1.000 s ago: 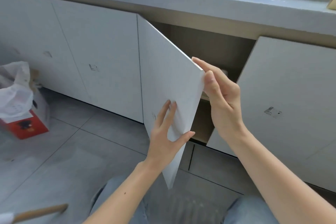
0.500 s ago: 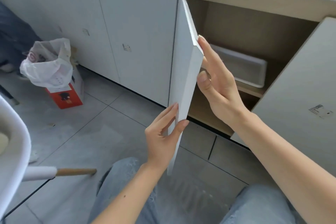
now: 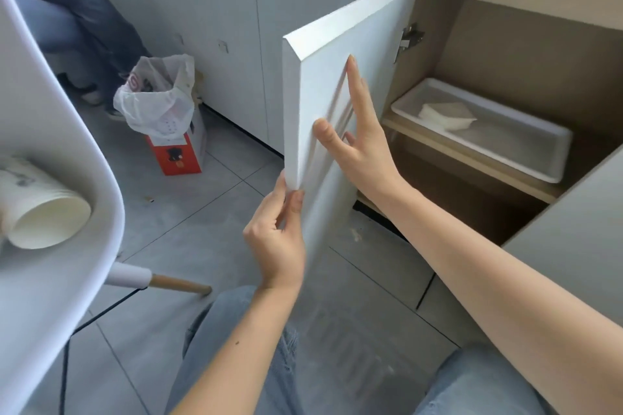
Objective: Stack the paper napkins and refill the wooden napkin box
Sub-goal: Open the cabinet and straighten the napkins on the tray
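A small stack of white paper napkins (image 3: 446, 114) lies in a white plastic tray (image 3: 526, 158) on the shelf inside the open cabinet. The white cabinet door (image 3: 323, 84) stands swung wide to the left. My left hand (image 3: 278, 236) pinches the door's lower free edge between thumb and fingers. My right hand (image 3: 362, 141) rests flat against the door's inner face, fingers spread and pointing up. No wooden napkin box is in view.
A second cabinet door (image 3: 573, 256) stands open at the right. On the left is a white chair (image 3: 50, 280) holding stacked paper cups (image 3: 40, 209). A bag-lined red box bin (image 3: 165, 118) sits on the grey tile floor. Another person's legs (image 3: 67, 23) are at top left.
The door has swung further open to the left, and the tray with napkins has come into view. My left hand moved to pinch the edge; my right hand moved onto the inner face.
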